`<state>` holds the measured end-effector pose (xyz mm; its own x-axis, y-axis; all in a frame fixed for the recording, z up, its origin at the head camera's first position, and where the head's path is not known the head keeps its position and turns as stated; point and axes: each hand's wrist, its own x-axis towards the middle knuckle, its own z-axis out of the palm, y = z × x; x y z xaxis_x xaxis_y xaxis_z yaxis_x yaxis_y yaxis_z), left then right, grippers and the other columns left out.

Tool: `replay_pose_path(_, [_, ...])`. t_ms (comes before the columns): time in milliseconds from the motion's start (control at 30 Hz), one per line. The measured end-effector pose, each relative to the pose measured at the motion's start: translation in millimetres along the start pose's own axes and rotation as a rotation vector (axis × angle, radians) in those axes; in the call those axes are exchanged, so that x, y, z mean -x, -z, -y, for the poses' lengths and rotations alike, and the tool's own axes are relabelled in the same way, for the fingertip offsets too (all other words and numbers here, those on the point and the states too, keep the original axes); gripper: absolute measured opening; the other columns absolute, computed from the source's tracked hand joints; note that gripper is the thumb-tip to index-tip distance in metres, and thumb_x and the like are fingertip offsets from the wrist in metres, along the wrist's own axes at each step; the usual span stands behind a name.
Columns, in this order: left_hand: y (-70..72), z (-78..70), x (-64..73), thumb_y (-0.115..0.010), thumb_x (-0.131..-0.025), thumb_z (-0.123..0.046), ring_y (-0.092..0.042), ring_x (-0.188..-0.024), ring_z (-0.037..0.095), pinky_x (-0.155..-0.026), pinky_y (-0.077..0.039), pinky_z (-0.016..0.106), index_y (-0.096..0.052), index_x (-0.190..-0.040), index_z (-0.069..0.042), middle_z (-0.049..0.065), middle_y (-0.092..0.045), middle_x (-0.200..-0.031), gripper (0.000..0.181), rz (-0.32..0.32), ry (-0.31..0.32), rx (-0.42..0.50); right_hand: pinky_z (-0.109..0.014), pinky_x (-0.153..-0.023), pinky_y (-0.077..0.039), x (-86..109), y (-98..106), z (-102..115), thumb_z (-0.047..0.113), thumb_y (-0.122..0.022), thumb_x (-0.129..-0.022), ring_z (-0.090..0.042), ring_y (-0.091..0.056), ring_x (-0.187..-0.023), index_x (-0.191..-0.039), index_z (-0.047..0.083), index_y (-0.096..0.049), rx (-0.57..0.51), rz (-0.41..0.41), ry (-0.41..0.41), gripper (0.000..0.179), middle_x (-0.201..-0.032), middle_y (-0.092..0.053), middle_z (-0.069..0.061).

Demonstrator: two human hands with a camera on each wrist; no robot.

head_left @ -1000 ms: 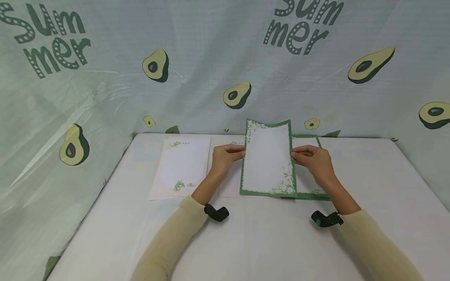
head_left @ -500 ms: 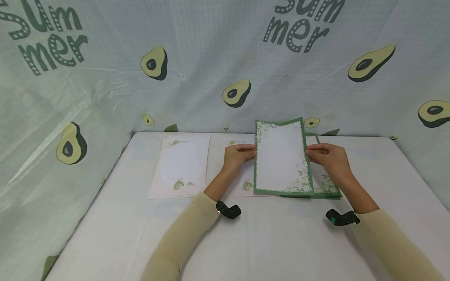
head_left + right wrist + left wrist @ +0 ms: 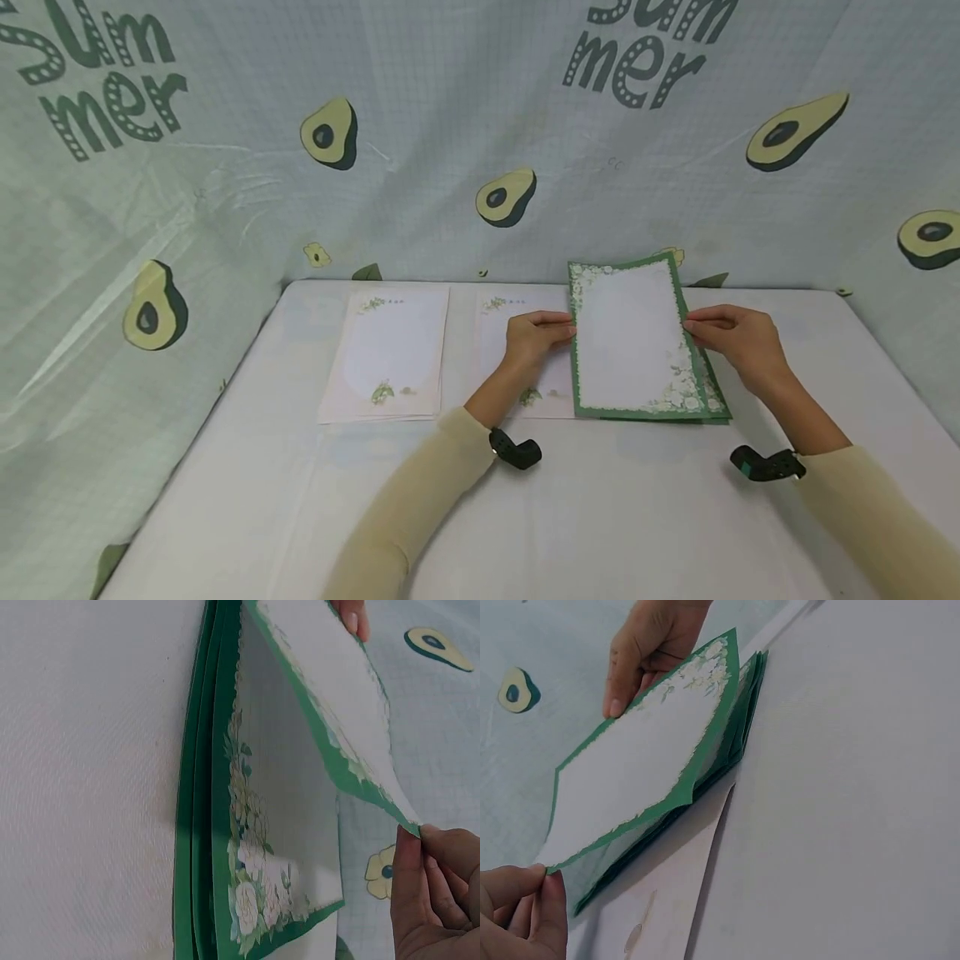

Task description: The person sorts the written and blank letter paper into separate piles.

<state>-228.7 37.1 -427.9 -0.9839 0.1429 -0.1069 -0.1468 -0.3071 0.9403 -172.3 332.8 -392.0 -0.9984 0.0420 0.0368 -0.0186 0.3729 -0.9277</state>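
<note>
A sheet of green-bordered paper with white flowers in its corners is held up by both hands. My left hand pinches its left edge between thumb and fingers, and my right hand pinches the right edge. Below the lifted sheet lies a small stack of like green-bordered sheets, its layers fanned slightly at the edge. The wrist views show a gap between the lifted sheet and the stack. A pink-edged sheet with leaf drawings lies partly hidden behind my left hand and the green sheet.
Further left on the white-covered table lies another pile of pink-edged sheets. A curtain printed with avocados and lettering hangs behind the table and along its left side.
Both hands have moved right with the green-bordered sheet, which now covers most of the stack beneath. More of the middle pink-edged sheet shows.
</note>
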Motion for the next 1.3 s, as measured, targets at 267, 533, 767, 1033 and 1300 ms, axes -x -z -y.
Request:
replay_pose_path(267, [-22.1, 8.6, -2.9, -0.074, -0.083, 0.016, -0.071, -0.069, 0.012, -0.077, -0.064, 0.034, -0.074, -0.104, 0.012, 0.020, -0.076, -0.091, 0.021, -0.013, -0.009, -0.003, -0.018, -0.079, -0.060, -0.7, 19.9, -1.4, 0.022, -0.071, -0.098, 0.003, -0.071, -0.087, -0.121, -0.003, -0.067, -0.008, -0.003, -0.032, 0.034, -0.093, -0.073, 0.018])
replay_pose_path(533, [-39.1, 12.6, -5.6, -0.072, -0.084, 0.017, -0.075, -0.079, 0.019, -0.075, -0.064, 0.032, -0.073, -0.107, 0.011, 0.025, -0.074, -0.100, 0.024, 0.034, -0.003, 0.008, -0.012, -0.077, -0.057, -4.3, 35.4, -9.6, 0.026, -0.071, -0.098, 0.007, -0.070, -0.085, -0.121, 0.005, -0.069, 0.024, -0.020, -0.105, 0.031, -0.092, -0.071, 0.025])
replay_pose_path(767, [-37.6, 16.7, -11.8, -0.074, -0.083, 0.016, -0.075, -0.078, 0.021, -0.072, -0.064, 0.029, -0.075, -0.103, 0.008, 0.022, -0.076, -0.095, 0.022, -0.030, -0.013, -0.083, -0.018, -0.078, -0.060, -13.8, 34.4, -19.1, 0.024, -0.071, -0.098, 0.005, -0.070, -0.084, -0.117, 0.007, -0.070, -0.028, -0.012, -0.147, 0.026, -0.089, -0.072, 0.022])
replay_pose_path(1033, [-37.1, 13.4, -7.1, -0.074, -0.083, 0.016, -0.076, -0.087, 0.031, -0.074, -0.064, 0.030, -0.075, -0.104, 0.010, 0.025, -0.075, -0.097, 0.022, -0.027, -0.043, -0.135, -0.018, -0.079, -0.060, -16.6, 26.8, -24.6, 0.028, -0.069, -0.099, 0.008, -0.069, -0.085, -0.132, -0.009, -0.057, 0.040, 0.000, -0.148, 0.050, -0.089, -0.068, 0.025])
replay_pose_path(1300, [-38.1, 16.7, -8.1, -0.076, -0.083, 0.013, -0.076, -0.086, 0.030, -0.073, -0.064, 0.030, -0.076, -0.102, 0.008, 0.022, -0.076, -0.094, 0.020, -0.036, -0.047, -0.172, -0.019, -0.080, -0.060, -15.3, 29.0, -25.0, 0.028, -0.070, -0.099, 0.008, -0.069, -0.085, -0.130, -0.009, -0.058, 0.037, 0.007, -0.139, 0.050, -0.090, -0.068, 0.025])
